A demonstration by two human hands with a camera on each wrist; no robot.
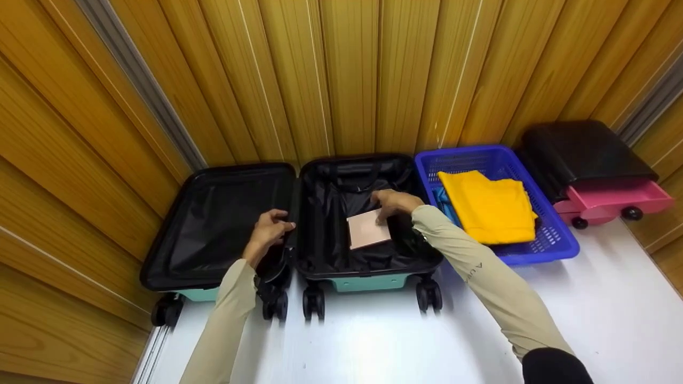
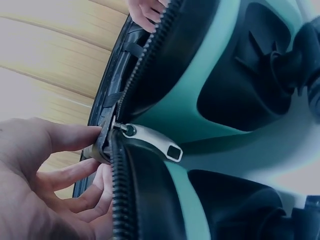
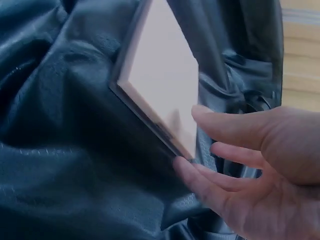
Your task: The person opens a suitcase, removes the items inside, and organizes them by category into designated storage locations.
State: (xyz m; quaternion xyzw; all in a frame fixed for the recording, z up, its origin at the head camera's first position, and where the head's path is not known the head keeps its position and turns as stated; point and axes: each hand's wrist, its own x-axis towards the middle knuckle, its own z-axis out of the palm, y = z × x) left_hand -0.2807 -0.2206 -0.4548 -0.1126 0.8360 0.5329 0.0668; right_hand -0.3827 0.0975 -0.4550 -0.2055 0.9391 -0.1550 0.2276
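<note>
A teal suitcase (image 1: 368,282) lies open on the white floor, both halves lined in black. My left hand (image 1: 277,226) grips the centre rim between the halves. In the left wrist view its fingers (image 2: 80,175) curl round that rim beside the silver zipper pull (image 2: 152,142). My right hand (image 1: 387,210) reaches into the right half and holds a flat pale pink notebook (image 1: 368,230) by its far edge. In the right wrist view, thumb and fingers (image 3: 200,182) pinch the notebook (image 3: 162,80) at its corner, above the black lining (image 3: 65,150). The left half (image 1: 213,224) holds nothing visible.
A blue plastic basket (image 1: 555,250) stands right of the suitcase with a folded yellow garment (image 1: 491,205) and a bit of blue cloth (image 1: 442,198). Farther right lies a black and pink suitcase (image 1: 587,160). Wood-panelled walls close in behind and on both sides.
</note>
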